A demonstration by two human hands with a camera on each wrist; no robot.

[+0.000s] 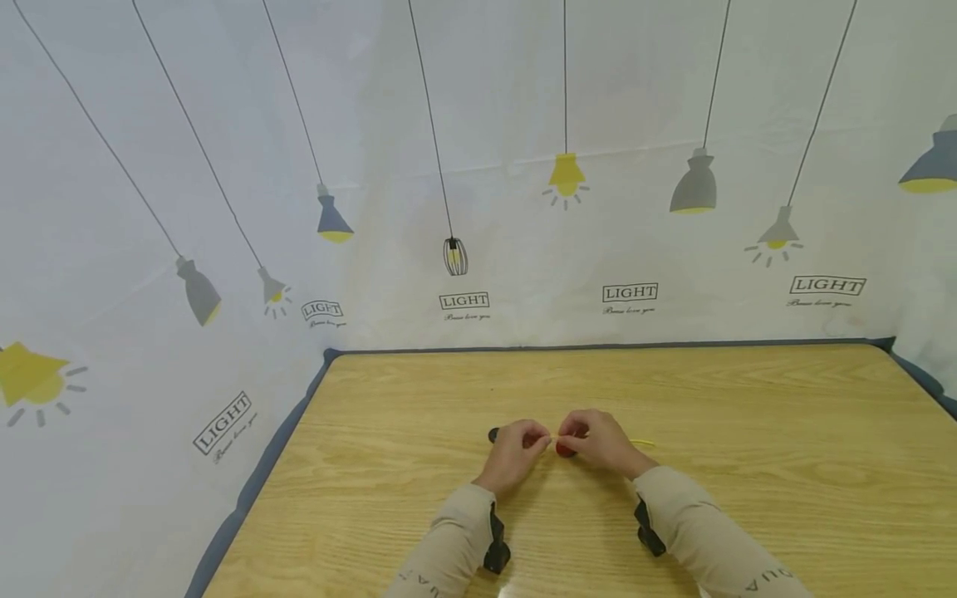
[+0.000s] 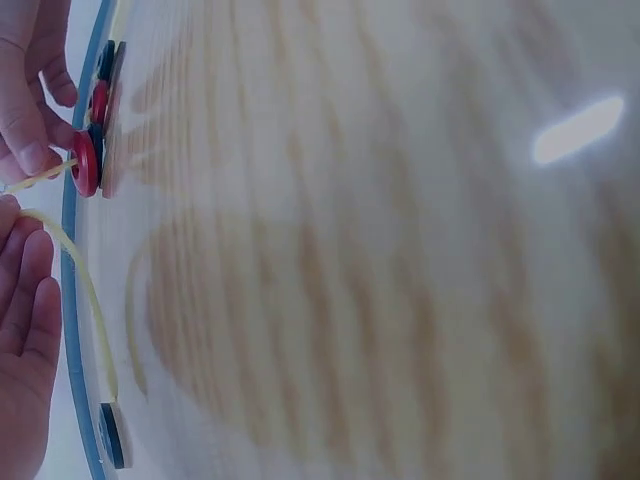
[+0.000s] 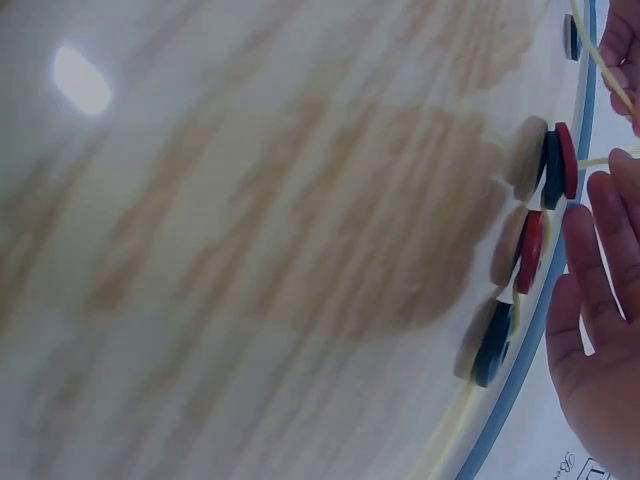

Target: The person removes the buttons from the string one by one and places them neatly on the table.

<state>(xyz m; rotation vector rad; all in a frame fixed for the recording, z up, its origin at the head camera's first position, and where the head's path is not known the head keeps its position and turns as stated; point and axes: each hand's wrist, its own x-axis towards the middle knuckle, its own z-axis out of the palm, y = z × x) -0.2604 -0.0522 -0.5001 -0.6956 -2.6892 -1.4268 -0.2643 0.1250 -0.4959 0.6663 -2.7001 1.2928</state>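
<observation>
Both hands meet over the tabletop [image 1: 748, 432]: the left hand [image 1: 514, 453] pinches a yellow cord [image 2: 75, 270], the right hand [image 1: 601, 442] grips a red button [image 1: 564, 449] on it.

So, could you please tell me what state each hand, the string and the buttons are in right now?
left hand: fingers curled, pinching the yellow string
right hand: fingers curled round a red button
yellow string: held between both hands, free end lying on the table
red button: held at the string, off the table
dark button: lying flat on the table, untouched
</observation>
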